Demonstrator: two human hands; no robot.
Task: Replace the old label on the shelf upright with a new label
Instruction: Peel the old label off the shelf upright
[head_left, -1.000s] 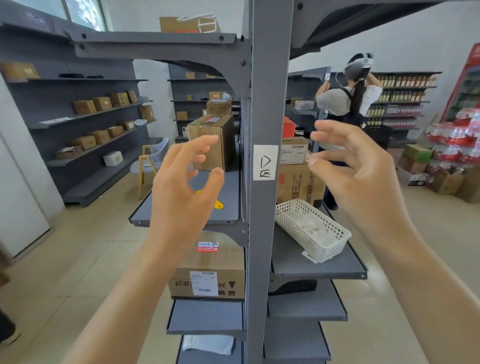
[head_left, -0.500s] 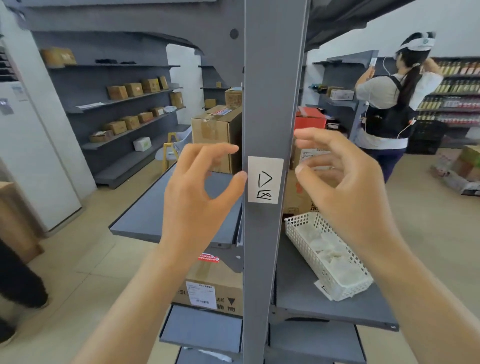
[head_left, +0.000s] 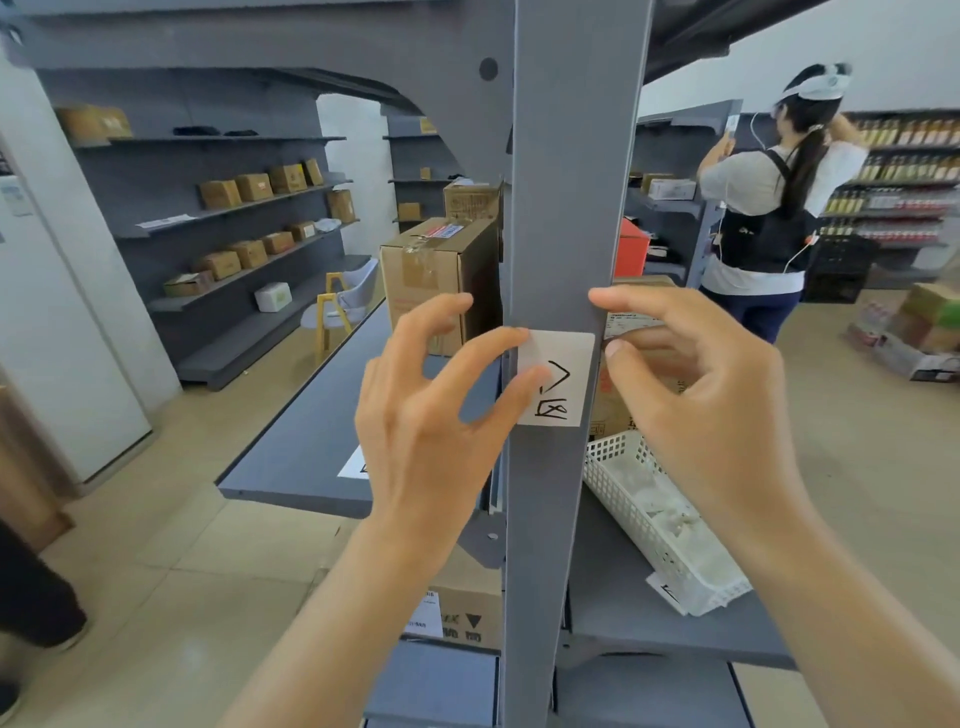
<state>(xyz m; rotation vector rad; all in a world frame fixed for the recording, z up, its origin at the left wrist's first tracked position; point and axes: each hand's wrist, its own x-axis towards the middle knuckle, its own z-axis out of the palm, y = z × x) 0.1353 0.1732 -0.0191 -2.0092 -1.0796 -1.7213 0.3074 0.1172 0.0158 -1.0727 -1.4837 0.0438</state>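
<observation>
The left hand (head_left: 431, 431) has thumb and forefinger spread on the label's (head_left: 563, 382) left edge on the shelf upright (head_left: 566, 208); the right hand's (head_left: 696, 400) fingers, apart, touch the upright's right edge beside it.

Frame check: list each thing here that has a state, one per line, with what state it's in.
Label: stuck flat on the upright, left edge under a thumb and finger.
Upright: vertical, label on its front face.
Left hand: open, fingers touching the label's left edge.
Right hand: open, fingers curled beside the label, holding nothing.
White basket: on the right shelf, contents unclear.
</observation>
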